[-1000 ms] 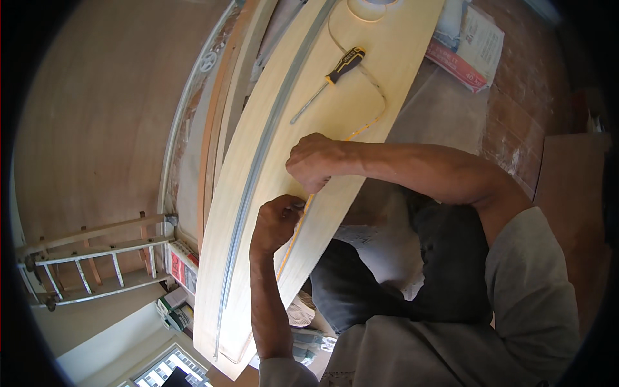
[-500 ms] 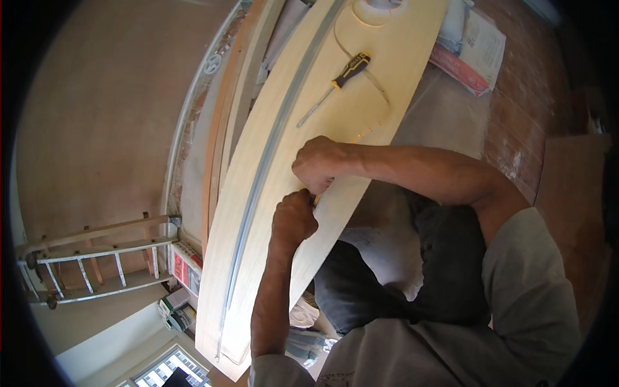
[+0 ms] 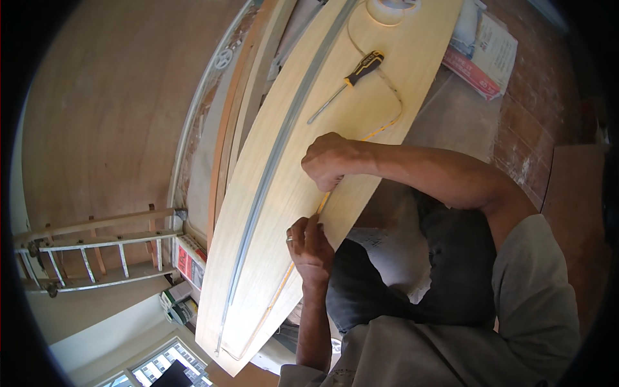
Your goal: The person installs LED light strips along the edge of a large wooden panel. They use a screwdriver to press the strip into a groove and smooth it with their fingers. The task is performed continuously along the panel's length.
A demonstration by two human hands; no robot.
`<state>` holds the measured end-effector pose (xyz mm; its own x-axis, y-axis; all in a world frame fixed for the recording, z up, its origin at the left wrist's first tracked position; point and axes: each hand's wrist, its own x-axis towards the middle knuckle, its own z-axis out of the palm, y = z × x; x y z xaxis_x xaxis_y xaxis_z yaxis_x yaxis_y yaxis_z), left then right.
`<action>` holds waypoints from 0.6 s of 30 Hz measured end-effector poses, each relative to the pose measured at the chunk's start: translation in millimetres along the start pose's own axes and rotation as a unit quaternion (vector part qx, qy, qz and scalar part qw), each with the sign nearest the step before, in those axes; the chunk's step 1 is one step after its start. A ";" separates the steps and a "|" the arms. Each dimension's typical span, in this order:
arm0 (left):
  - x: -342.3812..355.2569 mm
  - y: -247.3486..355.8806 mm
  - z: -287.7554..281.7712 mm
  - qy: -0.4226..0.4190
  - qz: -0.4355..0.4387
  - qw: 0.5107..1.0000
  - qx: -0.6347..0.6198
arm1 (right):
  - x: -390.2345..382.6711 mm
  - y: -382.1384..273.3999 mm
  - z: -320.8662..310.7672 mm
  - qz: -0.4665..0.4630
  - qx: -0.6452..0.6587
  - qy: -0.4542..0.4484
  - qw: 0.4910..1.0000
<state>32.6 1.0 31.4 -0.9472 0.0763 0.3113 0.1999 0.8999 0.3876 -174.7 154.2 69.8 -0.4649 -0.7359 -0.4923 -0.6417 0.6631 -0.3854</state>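
A long pale wooden panel with a grey metal channel along it lies slanted in front of me. A thin yellowish strip runs along the panel's near edge and loops up toward a roll of tape at the top. My right hand is closed and pinches the strip at the panel's edge. Just below it, my left hand, with a ring on one finger, presses the strip onto the same edge. A screwdriver with a black and yellow handle lies loose on the panel above my hands.
More boards lean beside the panel on the left. A wooden ladder lies at the lower left, with small cartons near it. Papers and a red-edged booklet lie at the upper right on the brick-coloured floor.
Both hands have slid a little along the panel's edge on the strip; my left hand is now slightly lower and my right hand has moved up and right.
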 end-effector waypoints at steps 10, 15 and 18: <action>8.0 21.6 30.2 -0.003 -0.033 0.998 0.060 | -1.3 -1.4 -1.2 0.007 -0.006 -0.005 1.000; 5.4 24.2 37.0 0.002 -0.053 0.996 0.077 | 1.4 0.6 1.0 -0.004 -0.002 0.006 1.000; 0.5 25.4 43.4 -0.028 -0.071 0.991 0.114 | 1.8 -1.6 -1.7 -0.003 -0.005 -0.003 1.000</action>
<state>26.4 42.5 3.7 -0.9756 -0.0403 0.2159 0.0074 0.9764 0.2160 -175.6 151.6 70.9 -0.4573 -0.7389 -0.4949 -0.6507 0.6573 -0.3801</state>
